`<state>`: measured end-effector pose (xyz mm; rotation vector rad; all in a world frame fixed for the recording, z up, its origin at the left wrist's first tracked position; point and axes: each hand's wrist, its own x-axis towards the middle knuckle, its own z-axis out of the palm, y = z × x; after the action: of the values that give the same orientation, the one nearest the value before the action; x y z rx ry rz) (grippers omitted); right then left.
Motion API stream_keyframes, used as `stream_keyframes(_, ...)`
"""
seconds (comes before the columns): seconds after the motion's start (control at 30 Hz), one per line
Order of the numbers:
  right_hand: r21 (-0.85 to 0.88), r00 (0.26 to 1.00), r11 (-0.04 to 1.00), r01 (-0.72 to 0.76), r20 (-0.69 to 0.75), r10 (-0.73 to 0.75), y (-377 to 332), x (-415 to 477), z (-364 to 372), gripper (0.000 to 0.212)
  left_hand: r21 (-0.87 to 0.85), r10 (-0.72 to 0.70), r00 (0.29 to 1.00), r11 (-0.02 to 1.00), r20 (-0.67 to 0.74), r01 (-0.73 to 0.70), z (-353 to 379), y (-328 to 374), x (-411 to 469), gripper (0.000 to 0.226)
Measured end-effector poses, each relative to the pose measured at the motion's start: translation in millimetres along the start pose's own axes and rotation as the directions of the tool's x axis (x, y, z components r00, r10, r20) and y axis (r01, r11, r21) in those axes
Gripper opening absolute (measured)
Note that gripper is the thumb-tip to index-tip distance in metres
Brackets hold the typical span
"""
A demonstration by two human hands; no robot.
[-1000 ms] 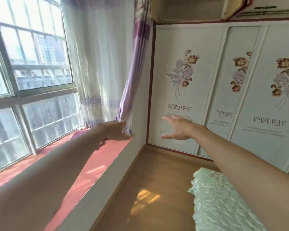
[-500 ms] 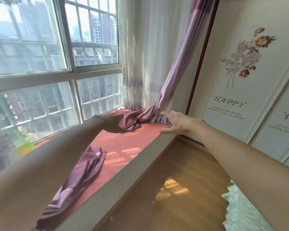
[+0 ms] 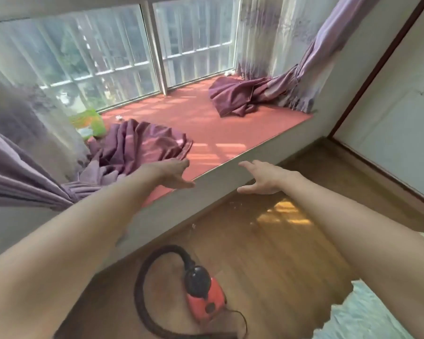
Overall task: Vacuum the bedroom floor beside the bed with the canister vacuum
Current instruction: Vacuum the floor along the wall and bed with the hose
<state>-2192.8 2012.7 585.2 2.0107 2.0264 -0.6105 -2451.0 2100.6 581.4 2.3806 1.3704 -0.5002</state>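
A canister vacuum (image 3: pixel 205 297), red with a black dome, is seen lying on the wooden floor (image 3: pixel 274 260) between the window-seat ledge (image 3: pixel 206 192) and the bed (image 3: pixel 377 311), its dark hose (image 3: pixel 142 285) looped beside it and a thin cord (image 3: pixel 240 319) trailing from its rear. Both arms are held out above it. The left hand (image 3: pixel 168 174) is spread flat and empty over the edge of the red ledge top; the right hand (image 3: pixel 263 178) is likewise empty, fingers loosely extended, near the ledge's pale face. Nothing is gripped by either. Specks of debris (image 3: pixel 233 205) are scattered on the floor at the foot of the ledge, beside a patch of sunlight.

The vacuuming is judged not yet begun, since the machine is untouched. Trouble could be caused by the coiled hose and loose cord underfoot in the narrow strip of floor. Purple curtain fabric (image 3: pixel 142 145) is heaped on the ledge close to its edge and might be caught by the nozzle if it slipped down.
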Motion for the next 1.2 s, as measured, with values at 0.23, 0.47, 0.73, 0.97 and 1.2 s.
stream_keyframes(0.23, 0.062, 0.971, 0.996, 0.056, 0.228, -0.069, -10, 48, 159, 0.091, -0.035, -0.103, 0.96, 0.993, 0.262, 0.116, 154, -25, 25, 0.078)
stream_keyframes(0.47, 0.104, 0.898, 0.994, 0.017, 0.436, -0.061, -12, 69, 305, 0.089, -0.062, -0.066, 0.879, 0.992, 0.473, 0.107, 282, -39, 48, 0.073)
stream_keyframes(0.73, 0.183, 0.811, 0.98, -0.072, 0.583, -0.05, -34, 77, 458, 0.083, -0.051, 0.001, 0.764, 0.998, 0.645, 0.041, 438, -66, 48, 0.075)
stream_keyframes(0.97, 0.254, 0.807, 0.951, -0.176, 0.59, -0.008, -63, 81, 567, 0.082, 0.067, 0.077, 0.688, 0.981, 0.722, -0.181, 538, -98, 61, 0.071)
stream_keyframes(1.2, 0.271, 0.799, 0.935, -0.228, 0.601, 0.02, -90, 86, 645, 0.082, 0.11, 0.112, 0.644, 0.949, 0.757, -0.294, 602, -119, 78, 0.057)
